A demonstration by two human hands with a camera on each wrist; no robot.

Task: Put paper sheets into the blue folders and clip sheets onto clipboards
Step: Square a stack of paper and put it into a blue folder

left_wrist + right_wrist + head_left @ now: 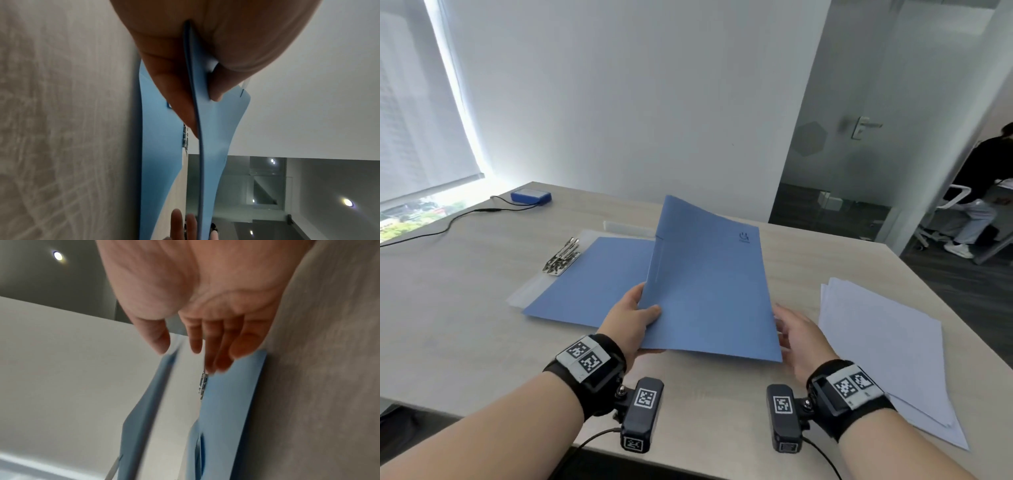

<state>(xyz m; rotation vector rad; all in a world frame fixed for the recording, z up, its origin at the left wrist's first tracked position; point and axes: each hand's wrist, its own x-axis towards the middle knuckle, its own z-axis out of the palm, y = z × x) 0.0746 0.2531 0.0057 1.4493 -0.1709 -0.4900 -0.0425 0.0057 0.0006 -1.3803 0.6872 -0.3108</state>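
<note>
Raised blue folder [709, 284]: lifted off the table, tilted, far edge high, near edge low over the desk between both wrists. Small dark logo near its far right corner.

Left hand [631, 320]: pinching the raised folder at its near left edge, thumb on top, fingers underneath. Left wrist view confirms it: thumb [216, 84] pressed on one face, fingers on the other, folder edge running between them.

Right hand [799, 337]: just beside the raised folder's near right edge, palm turned inward, fingers [207, 350] straight and loose, holding nothing. Whether a fingertip touches the edge, cannot tell; the right wrist view is blurred.

Second blue folder [592, 281]: flat on the wooden table [465, 308], left of and partly under the raised one. It lies on a stack of clear clipboards [525, 291], whose metal clips [561, 257] show at the far left corner.

Stack of white paper sheets [883, 342]: flat on the table right of the right hand, slightly fanned, apart from both folders.

Far left of the table: a small blue box [530, 196] with a black cable [448, 226] trailing toward the window. A seated person [983, 192] shows beyond the glass door at right.
</note>
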